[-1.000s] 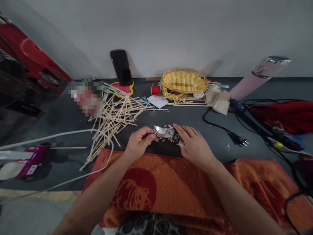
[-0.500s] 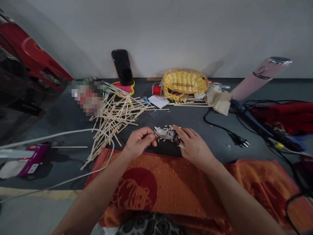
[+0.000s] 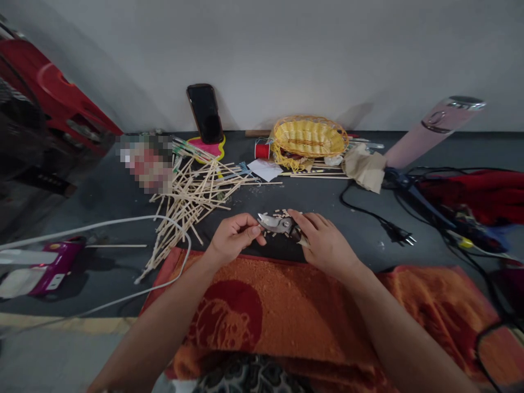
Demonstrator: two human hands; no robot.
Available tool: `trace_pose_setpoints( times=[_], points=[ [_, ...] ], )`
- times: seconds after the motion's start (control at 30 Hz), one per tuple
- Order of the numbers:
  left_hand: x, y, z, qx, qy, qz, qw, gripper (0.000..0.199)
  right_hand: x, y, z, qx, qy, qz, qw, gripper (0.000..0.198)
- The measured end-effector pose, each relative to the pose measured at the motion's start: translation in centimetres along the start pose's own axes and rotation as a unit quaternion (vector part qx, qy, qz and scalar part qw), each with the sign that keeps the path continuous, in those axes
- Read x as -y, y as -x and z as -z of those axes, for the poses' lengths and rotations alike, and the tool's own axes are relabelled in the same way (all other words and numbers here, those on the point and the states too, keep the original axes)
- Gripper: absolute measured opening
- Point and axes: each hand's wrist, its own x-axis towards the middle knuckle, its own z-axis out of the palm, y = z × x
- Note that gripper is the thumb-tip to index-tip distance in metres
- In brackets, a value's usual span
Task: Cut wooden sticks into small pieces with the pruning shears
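My right hand [image 3: 327,240] is wrapped around the handles of a pair of pruning shears [image 3: 278,222], whose metal blades point left. The fingertips of my left hand [image 3: 235,236] are pinched together right beside the blade tips. Whatever lies between those fingers is too small and hidden to make out. Several short cut pieces of wooden stick [image 3: 281,212] are scattered on the dark table around and behind the blades. A loose heap of long thin wooden sticks [image 3: 196,191] lies beyond my left hand.
At the back are a yellow woven basket [image 3: 311,137], a red thread spool [image 3: 262,150] and a propped phone [image 3: 206,113]. A pink flask [image 3: 434,131] and a black plug [image 3: 401,234] are to the right. An orange towel [image 3: 295,305] covers the front; a purple power strip [image 3: 59,267] lies left.
Both hands stay nearly where they were, with the shears still in my right hand. The blades look slightly turned, and the view has shifted very little.
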Motion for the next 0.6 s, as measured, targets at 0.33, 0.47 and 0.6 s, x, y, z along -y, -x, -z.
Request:
trace_pose_setpoints(
  times=[0.33, 0.47, 0.6],
  points=[
    [-0.01, -0.05, 0.36, 0.029, 0.046, 0.045, 0.997, 0.032, -0.02, 0.04, 0.0, 0.002, -0.002, 0.012, 1.0, 0.05],
    [-0.17, -0.06, 0.24, 0.022, 0.055, 0.035, 0.998, 0.03, 0.39, 0.21, 0.12, -0.002, 0.009, 0.006, 1.0, 0.05],
    [-0.22, -0.26, 0.0, -0.025, -0.028, -0.01, 0.999, 0.027, 0.37, 0.12, 0.18, -0.013, 0.003, -0.01, 1.0, 0.055]
  ],
)
